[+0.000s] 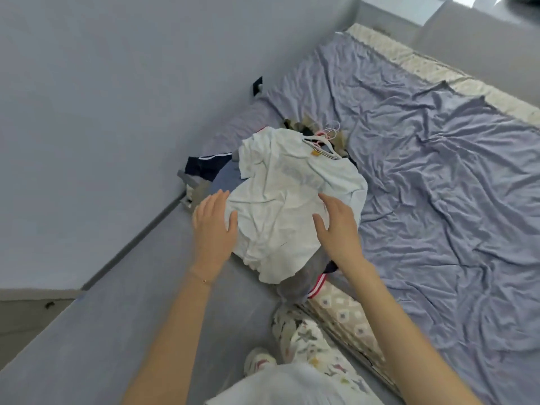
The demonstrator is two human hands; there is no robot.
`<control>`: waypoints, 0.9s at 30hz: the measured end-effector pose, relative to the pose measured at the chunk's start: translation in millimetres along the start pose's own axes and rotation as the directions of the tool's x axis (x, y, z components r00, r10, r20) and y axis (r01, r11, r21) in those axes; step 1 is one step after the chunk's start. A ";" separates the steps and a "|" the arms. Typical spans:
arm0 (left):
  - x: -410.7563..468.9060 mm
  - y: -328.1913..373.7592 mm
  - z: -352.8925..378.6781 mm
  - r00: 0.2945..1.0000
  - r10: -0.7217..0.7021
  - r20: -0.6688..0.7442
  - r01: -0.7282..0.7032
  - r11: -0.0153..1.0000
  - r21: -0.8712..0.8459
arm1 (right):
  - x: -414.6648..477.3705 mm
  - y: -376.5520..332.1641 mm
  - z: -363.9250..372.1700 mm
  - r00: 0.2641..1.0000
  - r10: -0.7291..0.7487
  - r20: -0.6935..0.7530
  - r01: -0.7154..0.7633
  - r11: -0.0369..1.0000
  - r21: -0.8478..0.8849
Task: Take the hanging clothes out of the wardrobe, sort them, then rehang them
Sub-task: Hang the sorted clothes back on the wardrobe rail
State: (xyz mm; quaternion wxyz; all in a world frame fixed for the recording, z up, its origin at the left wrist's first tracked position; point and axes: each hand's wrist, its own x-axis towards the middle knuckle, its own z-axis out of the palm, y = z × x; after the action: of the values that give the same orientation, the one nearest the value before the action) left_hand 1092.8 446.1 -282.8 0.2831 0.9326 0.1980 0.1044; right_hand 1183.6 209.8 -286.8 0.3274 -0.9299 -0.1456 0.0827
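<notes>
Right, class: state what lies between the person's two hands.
In the head view, the crumpled white T-shirt lies between the left hand and the right hand.

The bed (pixel 455 235) is covered by a wrinkled lavender sheet (pixel 409 147), and the patterned mattress (pixel 409 61) shows bare along the far edge and at the near edge. A pile of clothes (pixel 292 223) lies at the bed's left edge, by the wall, partly overhanging the grey floor (pixel 131 302). A crumpled white T-shirt (pixel 280 176) is on top, with hangers (pixel 318 140) at the pile's far end.
</notes>
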 end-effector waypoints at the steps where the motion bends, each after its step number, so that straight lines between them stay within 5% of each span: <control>1: 19.7 5.8 12.5 1.000 0.013 0.015 -0.013 1.000 0.006 | 19.3 13.8 -3.1 1.000 0.019 -0.002 -0.019 1.000 -0.011; 8: 138.6 40.7 108.2 0.997 0.027 0.073 -0.028 1.000 0.006 | 144.5 105.2 -8.8 0.987 0.153 0.056 -0.152 0.988 -0.028; 12: 199.1 43.6 167.1 0.989 -0.010 0.147 0.030 0.991 -0.130 | 209.0 151.3 9.8 0.971 0.221 0.093 -0.216 0.974 -0.064; 27: 312.1 -33.7 327.7 0.961 0.036 0.273 -0.008 0.995 -0.103 | 352.2 304.2 126.6 0.847 0.528 0.056 -0.517 0.844 -0.143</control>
State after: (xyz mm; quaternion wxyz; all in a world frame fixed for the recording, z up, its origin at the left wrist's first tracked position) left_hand 1463.6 446.1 -544.2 0.3533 0.9248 0.1407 -0.0130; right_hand 1550.4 172.2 -597.7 0.2277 -0.9478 0.0933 0.2029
